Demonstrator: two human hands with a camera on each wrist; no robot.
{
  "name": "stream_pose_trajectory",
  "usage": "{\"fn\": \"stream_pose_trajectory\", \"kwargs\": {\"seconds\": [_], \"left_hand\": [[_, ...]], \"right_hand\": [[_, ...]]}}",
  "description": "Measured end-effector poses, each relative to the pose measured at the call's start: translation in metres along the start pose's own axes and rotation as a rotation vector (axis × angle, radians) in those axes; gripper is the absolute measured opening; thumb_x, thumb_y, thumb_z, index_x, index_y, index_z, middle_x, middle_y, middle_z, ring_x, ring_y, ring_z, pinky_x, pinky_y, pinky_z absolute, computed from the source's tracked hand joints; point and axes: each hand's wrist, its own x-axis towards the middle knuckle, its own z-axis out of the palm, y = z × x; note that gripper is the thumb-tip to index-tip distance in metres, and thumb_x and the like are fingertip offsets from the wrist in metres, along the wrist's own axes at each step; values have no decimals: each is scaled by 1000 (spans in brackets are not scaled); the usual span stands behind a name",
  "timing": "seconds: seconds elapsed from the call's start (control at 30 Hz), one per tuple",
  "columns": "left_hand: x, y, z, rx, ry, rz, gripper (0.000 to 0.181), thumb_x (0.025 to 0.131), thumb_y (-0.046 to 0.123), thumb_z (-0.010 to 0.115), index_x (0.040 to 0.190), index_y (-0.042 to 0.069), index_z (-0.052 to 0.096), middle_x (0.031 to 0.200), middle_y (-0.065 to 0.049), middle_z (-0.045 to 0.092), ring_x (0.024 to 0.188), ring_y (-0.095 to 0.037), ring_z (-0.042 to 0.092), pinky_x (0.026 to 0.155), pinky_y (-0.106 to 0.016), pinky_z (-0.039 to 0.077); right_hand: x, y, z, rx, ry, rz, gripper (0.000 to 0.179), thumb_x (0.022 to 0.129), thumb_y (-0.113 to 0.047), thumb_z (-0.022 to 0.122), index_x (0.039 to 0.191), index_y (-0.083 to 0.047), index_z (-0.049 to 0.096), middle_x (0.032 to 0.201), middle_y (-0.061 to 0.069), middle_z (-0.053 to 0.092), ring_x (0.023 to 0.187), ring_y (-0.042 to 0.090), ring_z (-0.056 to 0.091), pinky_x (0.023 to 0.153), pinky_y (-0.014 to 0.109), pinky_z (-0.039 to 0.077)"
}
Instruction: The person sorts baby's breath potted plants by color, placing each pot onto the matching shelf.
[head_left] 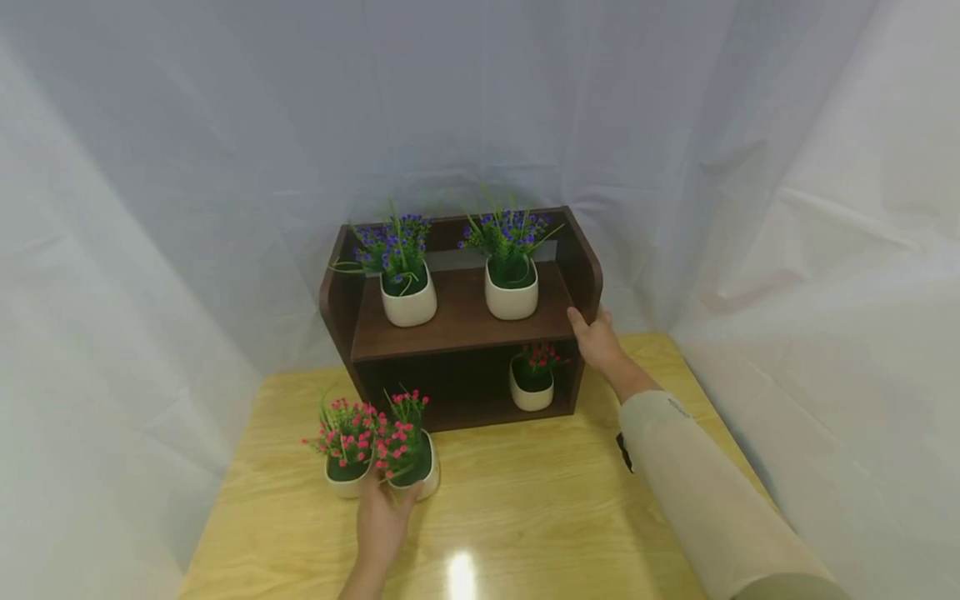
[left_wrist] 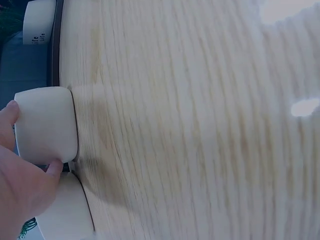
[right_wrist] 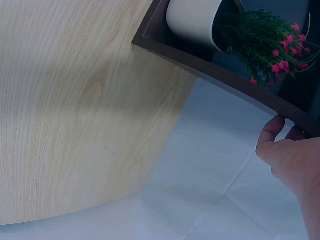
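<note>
At the table's front left, my left hand (head_left: 381, 517) grips a white pot (head_left: 429, 477) of pink flowers, thumb on one side and fingers on the other. In the left wrist view, this pot (left_wrist: 47, 125) stands on the wood, close beside a second white pot (left_wrist: 67, 207). That second pot (head_left: 347, 483) also bears pink flowers. A dark brown two-tier shelf (head_left: 457, 332) stands behind them. My right hand (head_left: 600, 340) holds its right side panel; in the right wrist view, the thumb and fingers pinch the panel edge (right_wrist: 230, 87).
Two white pots of blue-purple flowers, a left one (head_left: 409, 307) and a right one (head_left: 512, 302), stand on the upper tier. A pot with red-pink flowers (head_left: 532, 396) sits at the lower tier's right. Pale sheeting (head_left: 465, 100) hangs behind the wooden table (head_left: 525, 500) and at both sides.
</note>
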Motion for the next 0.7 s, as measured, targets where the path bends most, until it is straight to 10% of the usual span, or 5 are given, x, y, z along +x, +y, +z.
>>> {"fn": "stream_pose_trajectory", "kwargs": {"seconds": [0.43,0.7], "left_hand": [[9,-17,5,20,3,43,80,86,48,90,142,0,61,116,-33,76,94,-48,77,74,-58,66],[9,4,-5,60,-108,-122,72,88,31,92,143,-2,61,85,-10,68,73,-12,59,61,-25,49]], "right_hand": [[1,-2,0,22,9,8,80,115,-52,41,175,-14,4,166,32,23,159,56,30,136,62,26],[0,-2,0,28,7,6,79,116,-50,41,175,-14,4,166,32,23,160,55,29,138,60,23]]}}
